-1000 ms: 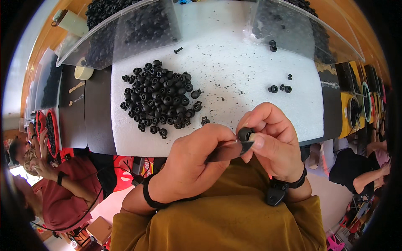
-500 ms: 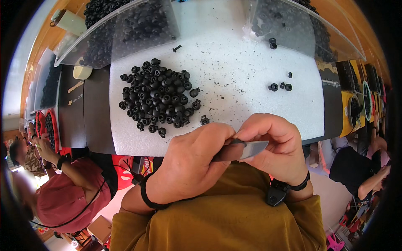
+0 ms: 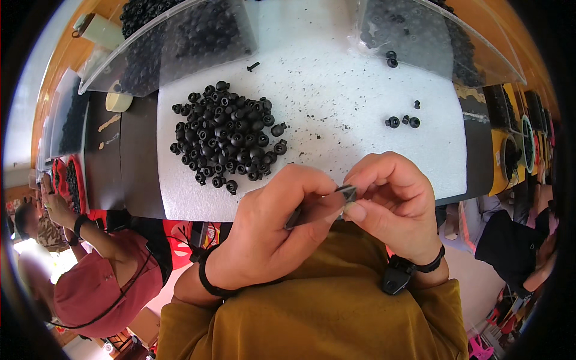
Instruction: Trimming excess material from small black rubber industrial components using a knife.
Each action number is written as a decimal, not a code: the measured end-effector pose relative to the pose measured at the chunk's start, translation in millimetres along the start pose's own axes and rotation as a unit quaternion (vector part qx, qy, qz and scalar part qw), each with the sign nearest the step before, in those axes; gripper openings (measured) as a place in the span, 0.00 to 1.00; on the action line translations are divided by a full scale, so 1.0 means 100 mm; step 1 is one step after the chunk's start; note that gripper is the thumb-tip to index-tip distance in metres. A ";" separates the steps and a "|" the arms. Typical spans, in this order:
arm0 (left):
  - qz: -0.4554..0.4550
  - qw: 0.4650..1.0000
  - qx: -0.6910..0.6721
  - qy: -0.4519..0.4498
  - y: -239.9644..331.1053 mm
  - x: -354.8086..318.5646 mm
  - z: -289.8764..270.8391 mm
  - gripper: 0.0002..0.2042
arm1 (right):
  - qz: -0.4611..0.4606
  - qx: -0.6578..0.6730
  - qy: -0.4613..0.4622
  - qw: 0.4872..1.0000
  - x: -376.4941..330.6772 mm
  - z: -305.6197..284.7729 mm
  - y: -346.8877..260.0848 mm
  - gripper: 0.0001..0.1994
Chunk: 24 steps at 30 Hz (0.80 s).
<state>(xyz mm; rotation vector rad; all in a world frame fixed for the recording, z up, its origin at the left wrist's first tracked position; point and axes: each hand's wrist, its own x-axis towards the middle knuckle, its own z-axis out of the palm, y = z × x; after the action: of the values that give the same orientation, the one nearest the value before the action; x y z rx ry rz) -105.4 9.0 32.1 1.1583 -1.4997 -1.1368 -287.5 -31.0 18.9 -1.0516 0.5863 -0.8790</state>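
My left hand [image 3: 264,231] is closed around a small knife [image 3: 324,207], whose blade is turned nearly edge-on and partly hidden by the fingers. Opposite it, my right hand [image 3: 399,207] pinches a small black plastic piece [image 3: 349,193] between thumb and fingers. The blade's tip is at the piece; whether it is cutting in, I cannot tell. Both hands are held just over the near edge of the white foam sheet [image 3: 312,120]. Ahead of my left hand lies a heap of round black plastic cord locks [image 3: 225,135].
Clear bins of black parts stand at the far left [image 3: 210,60] and far right [image 3: 420,48]. Several loose black pieces [image 3: 393,122] lie on the right, with dark crumbs across the middle. A cream cup [image 3: 119,101] is at left. A co-worker [image 3: 102,276] sits to my left.
The knife blade has turned from broadside to nearly edge-on and drawn back left. My right fingers have shifted slightly up and left, showing the black piece more.
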 end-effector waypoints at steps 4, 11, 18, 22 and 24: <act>-0.024 0.999 -0.035 -0.018 0.02 0.00 -0.02 0.10 | -0.003 0.029 -0.032 0.999 0.00 -0.01 -0.01 0.11; -0.004 0.999 -0.042 -0.028 0.01 0.00 -0.02 0.09 | -0.008 0.052 -0.036 0.998 0.01 0.00 -0.02 0.10; 0.057 0.988 0.146 -0.013 0.02 0.02 -0.02 0.12 | -0.029 0.076 -0.029 0.996 0.02 -0.04 0.05 0.11; 0.096 0.977 0.189 -0.023 -0.03 0.03 0.00 0.11 | -0.038 0.085 -0.041 0.995 0.01 -0.07 0.08 0.12; 0.096 0.974 0.201 -0.031 -0.03 0.03 0.00 0.15 | -0.039 0.080 -0.054 0.995 0.00 -0.07 0.07 0.12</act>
<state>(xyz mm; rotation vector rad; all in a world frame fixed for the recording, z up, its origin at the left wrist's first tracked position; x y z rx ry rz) -105.1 5.6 29.6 1.2182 -1.9043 -0.7624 -290.6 -33.0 9.1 -0.9754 0.3805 -0.9146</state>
